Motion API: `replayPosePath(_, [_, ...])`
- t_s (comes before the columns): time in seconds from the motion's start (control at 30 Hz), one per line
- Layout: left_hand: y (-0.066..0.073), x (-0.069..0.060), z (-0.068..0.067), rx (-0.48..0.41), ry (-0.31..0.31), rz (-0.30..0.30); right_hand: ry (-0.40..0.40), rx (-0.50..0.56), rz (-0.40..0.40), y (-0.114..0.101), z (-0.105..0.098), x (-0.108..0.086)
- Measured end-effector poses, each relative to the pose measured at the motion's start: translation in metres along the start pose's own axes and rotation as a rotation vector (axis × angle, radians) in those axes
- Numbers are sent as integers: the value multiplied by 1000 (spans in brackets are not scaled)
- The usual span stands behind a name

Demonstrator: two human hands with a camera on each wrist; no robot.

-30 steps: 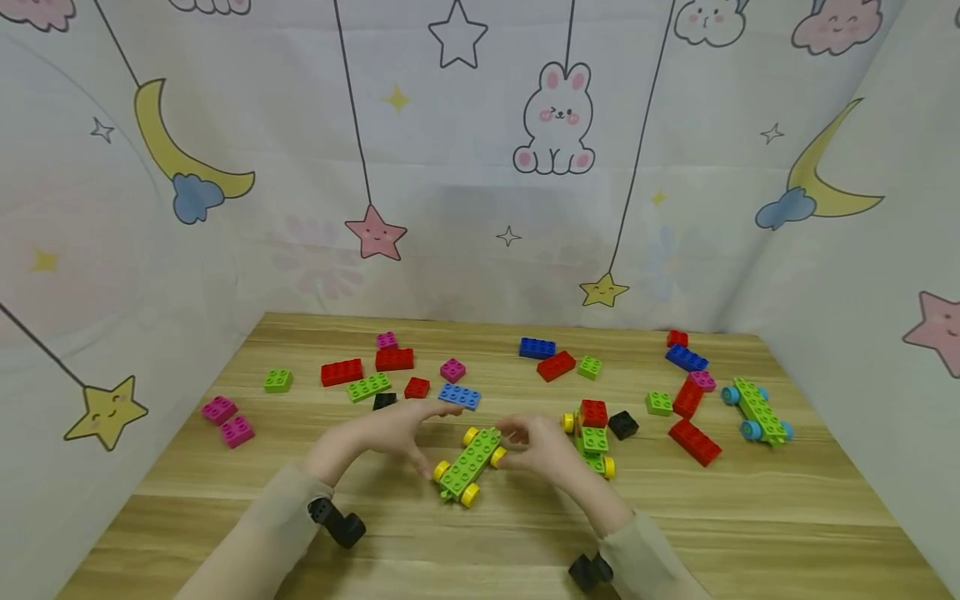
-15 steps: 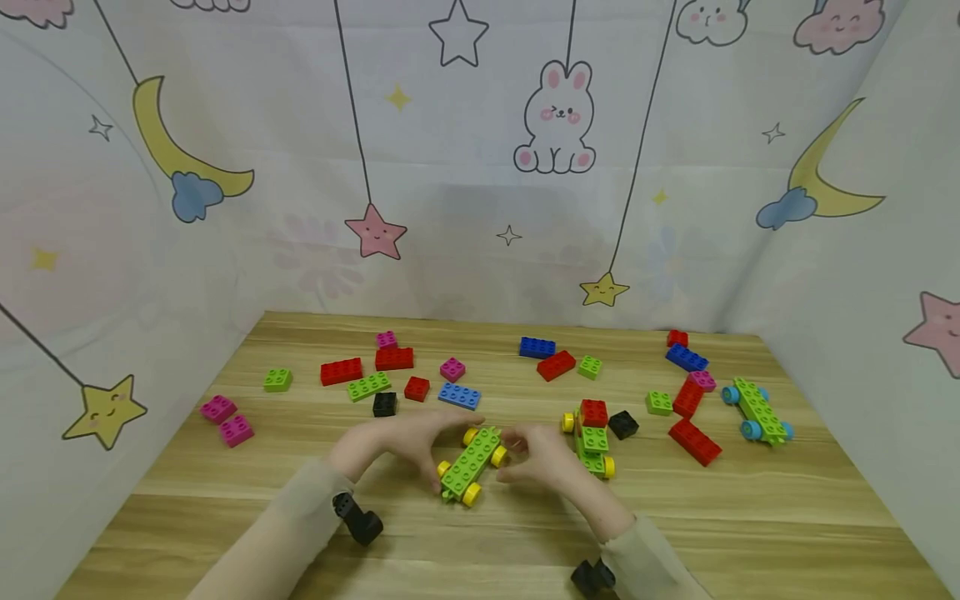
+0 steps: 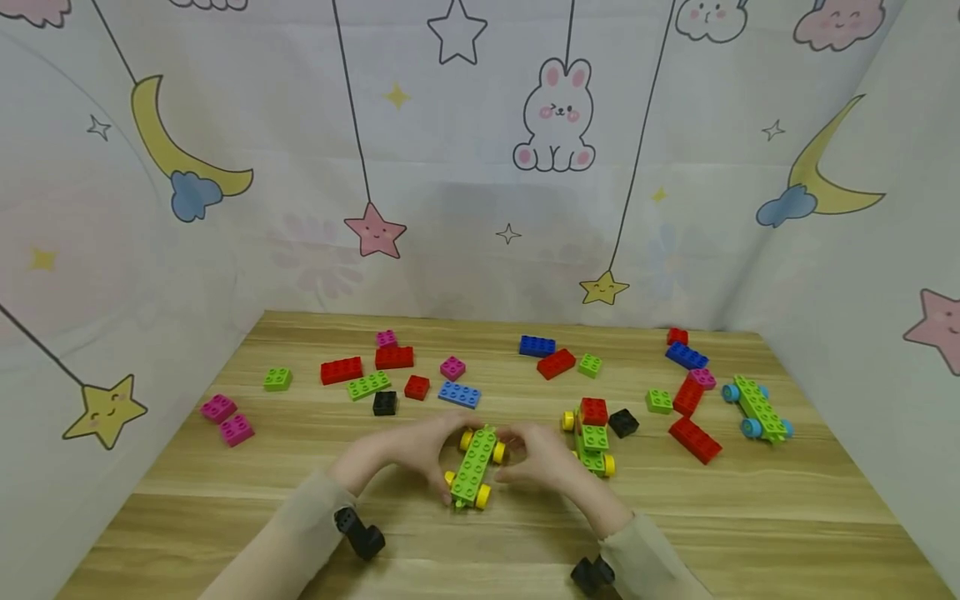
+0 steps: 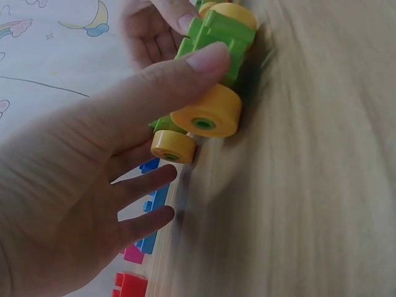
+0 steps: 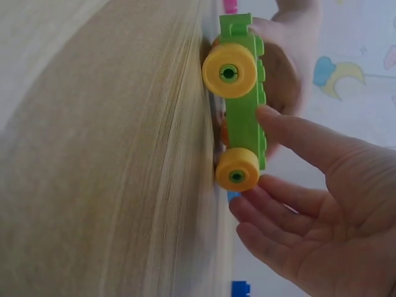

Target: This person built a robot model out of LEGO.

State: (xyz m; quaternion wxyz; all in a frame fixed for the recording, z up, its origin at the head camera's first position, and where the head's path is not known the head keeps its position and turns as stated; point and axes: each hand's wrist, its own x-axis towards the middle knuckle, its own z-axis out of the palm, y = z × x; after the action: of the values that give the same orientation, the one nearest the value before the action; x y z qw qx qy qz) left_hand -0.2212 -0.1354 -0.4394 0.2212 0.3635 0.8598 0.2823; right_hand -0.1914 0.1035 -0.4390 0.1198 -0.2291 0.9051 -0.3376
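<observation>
"Car (image 3: 473,469) first: where is it in the head view?"

"On the table (image 3: 420,550), between left hand (image 3: 414,448) and right hand (image 3: 542,455). Its green deck (image 3: 477,454) slants, far end to the right, with yellow wheels (image 3: 498,452) on both sides."

"How do they lie?"

"Left curves round one side, forefinger by the far end, thumb by the near left wheel. Right faces it, thumb and forefinger parted."

"Anything close by?"

"Just beside the right hand, a second car (image 3: 592,462) bears a green block (image 3: 595,438) with a red block (image 3: 594,411) on top; a black block (image 3: 624,423) lies near. A blue-wheeled car (image 3: 759,408) stands well apart, towards the right edge."

"Now the left wrist view."

"Thumb crosses in front of the car, above a wheel; the other fingers are spread, two of them apart from it. Whether the thumb presses, I cannot tell."

"And the right wrist?"

"Car side-on, wheels to the table. The right thumb's tip appears to touch the studded edge; the other fingers fan out near one wheel, spread rather than pinching."
</observation>
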Motion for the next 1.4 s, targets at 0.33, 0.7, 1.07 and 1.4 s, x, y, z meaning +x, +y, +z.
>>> replayPosePath(0.33, [3, 5, 10, 8, 80, 8, 3, 19, -8, 4, 5, 3])
replayPosePath(0.7, [12, 3, 15, 44, 96, 1, -28, 42, -28, 4, 6, 1])
replayPosePath(1.07, [13, -1, 14, 32, 84, -22, -37, 40, -39, 4, 8, 2])
replayPosePath(1.4, [13, -1, 17, 41, 96, -23, -41, 49, -45, 4, 8, 1])
